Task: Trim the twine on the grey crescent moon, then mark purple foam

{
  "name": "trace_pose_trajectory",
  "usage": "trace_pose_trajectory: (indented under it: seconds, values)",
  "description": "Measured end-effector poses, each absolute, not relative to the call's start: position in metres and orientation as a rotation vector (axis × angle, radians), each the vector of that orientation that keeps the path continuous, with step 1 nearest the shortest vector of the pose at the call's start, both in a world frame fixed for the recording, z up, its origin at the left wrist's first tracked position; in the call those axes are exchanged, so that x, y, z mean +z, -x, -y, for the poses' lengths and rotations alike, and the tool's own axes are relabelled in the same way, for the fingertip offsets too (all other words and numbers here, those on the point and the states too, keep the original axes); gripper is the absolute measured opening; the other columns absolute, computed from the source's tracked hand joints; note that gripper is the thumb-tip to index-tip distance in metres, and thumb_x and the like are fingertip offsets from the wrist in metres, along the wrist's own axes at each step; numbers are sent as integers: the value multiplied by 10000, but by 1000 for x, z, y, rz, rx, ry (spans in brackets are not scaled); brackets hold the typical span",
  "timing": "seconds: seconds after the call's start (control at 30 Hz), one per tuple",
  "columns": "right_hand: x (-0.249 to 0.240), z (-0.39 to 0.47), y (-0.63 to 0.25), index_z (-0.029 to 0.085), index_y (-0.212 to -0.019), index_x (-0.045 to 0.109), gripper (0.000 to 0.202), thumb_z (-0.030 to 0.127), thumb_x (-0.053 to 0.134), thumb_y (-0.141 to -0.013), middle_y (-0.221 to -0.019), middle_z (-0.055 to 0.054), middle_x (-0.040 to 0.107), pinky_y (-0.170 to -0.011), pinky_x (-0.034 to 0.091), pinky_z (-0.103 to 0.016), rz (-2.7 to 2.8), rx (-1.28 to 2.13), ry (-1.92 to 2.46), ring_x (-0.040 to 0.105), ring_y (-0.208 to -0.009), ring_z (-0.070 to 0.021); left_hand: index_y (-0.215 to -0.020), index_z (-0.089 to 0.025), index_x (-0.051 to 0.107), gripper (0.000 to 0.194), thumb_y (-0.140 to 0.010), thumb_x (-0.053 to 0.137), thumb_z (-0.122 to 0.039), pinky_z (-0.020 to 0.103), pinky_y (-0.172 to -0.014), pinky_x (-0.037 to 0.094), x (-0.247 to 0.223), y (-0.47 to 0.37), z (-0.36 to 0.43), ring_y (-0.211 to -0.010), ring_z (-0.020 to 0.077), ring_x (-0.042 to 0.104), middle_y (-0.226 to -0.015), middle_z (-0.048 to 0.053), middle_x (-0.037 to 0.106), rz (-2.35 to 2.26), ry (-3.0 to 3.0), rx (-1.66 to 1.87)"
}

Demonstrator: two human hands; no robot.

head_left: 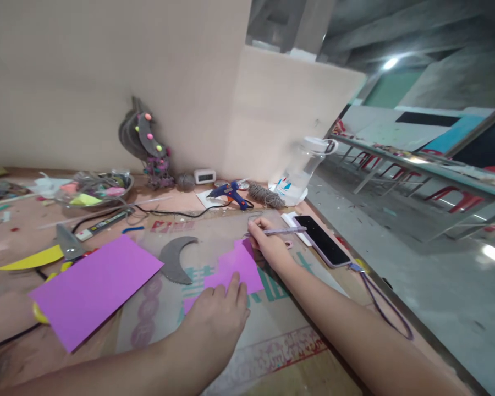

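Note:
A small, irregularly cut purple paper (241,264) lies on the printed plastic sheet at the middle of the table. My left hand (220,319) presses on it, palm down, its fingers stretched out on the paper. At the paper's upper right corner, my right hand (268,242) grips a slim pen (286,231), whose shaft points to the right. A grey crescent (176,260) with a rough inner edge lies left of the small paper. Farther left, a large purple sheet (99,289) partly covers yellow-handled scissors (68,245).
A phone (322,240) with a strap lies to the right. Behind stand a water bottle (299,170), a blue glue gun (231,192), grey yarn (266,195), a white timer (205,176) and a decorated crescent ornament (148,143). A bowl of scraps (97,203) sits back left.

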State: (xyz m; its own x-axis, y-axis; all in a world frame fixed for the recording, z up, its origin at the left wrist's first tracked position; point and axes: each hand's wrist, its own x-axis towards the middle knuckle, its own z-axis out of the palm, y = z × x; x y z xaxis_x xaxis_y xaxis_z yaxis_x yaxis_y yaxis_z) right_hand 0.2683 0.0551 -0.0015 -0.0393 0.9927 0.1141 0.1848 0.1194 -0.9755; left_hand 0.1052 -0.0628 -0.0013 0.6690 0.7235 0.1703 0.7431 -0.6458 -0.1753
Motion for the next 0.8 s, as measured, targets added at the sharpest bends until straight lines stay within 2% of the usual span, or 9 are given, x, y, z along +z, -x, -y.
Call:
trace_pose_trajectory:
  seconds: [0.13,0.23,0.37,0.43,0.5,0.57,0.63,0.7,0.8]
  values:
    - [3,-58,-277,216,-700,432,300,465,517,-843,-436,93,411,-371,257,-194,1449,1002,1244,354,-362,-78,-1232,-90,556,360,-921,416,-206,389,-652,551,1,-106,62,-823,252,667,-1234,207,601,1184,2685,-120]
    - [4,-54,-278,221,-745,428,309,506,465,-859,-461,95,420,-392,327,-196,1473,1001,1240,421,-375,-88,-1208,-102,549,332,-922,407,-194,412,-709,542,6,-105,60,-873,265,661,-1173,190,620,1222,2760,-143]
    - [-1,-48,-273,214,-750,473,316,516,513,-832,-472,77,478,-429,390,-201,1571,1043,1265,533,-440,-112,-1064,-138,586,225,-915,423,-184,386,-694,535,14,-103,59,-809,239,657,-964,110,668,1232,2832,-150]
    - [-5,-48,-272,208,-748,503,306,503,534,-825,-491,62,520,-425,381,-194,1608,1044,1284,543,-454,-111,-937,-173,599,153,-892,456,-145,332,-656,529,18,-101,62,-731,206,651,-813,47,670,1182,2893,-139]
    - [-8,-49,-272,209,-758,509,299,496,516,-839,-499,56,535,-421,381,-192,1618,1043,1299,543,-454,-111,-876,-197,590,140,-870,480,-111,298,-650,520,20,-100,65,-707,185,640,-755,10,658,1109,2955,-134]
    - [-9,-50,-273,212,-768,500,291,490,495,-852,-493,60,528,-423,388,-194,1612,1046,1307,541,-450,-113,-952,-196,587,158,-882,467,-121,315,-681,521,20,-99,65,-752,192,637,-839,22,667,1093,2951,-144]
    - [-9,-50,-273,211,-769,499,270,468,506,-849,-490,62,521,-431,396,-196,1607,1054,1306,541,-454,-113,-1127,-157,552,244,-911,438,-169,363,-717,524,18,-98,61,-827,222,641,-1043,90,661,1133,2895,-143]
    - [-7,-49,-272,204,-766,512,242,436,542,-828,-498,60,520,-428,389,-192,1600,1067,1302,531,-452,-107,-1262,-116,482,357,-925,427,-219,393,-720,528,13,-98,56,-858,246,650,-1235,164,594,1172,2836,-109]
    - [-2,-49,-272,192,-788,560,203,390,605,-782,-569,46,546,-425,380,-184,1579,1082,1288,520,-468,-92,-1318,-122,457,410,-930,424,-247,388,-700,538,5,-99,48,-834,239,671,-1349,190,524,1164,2806,-60]
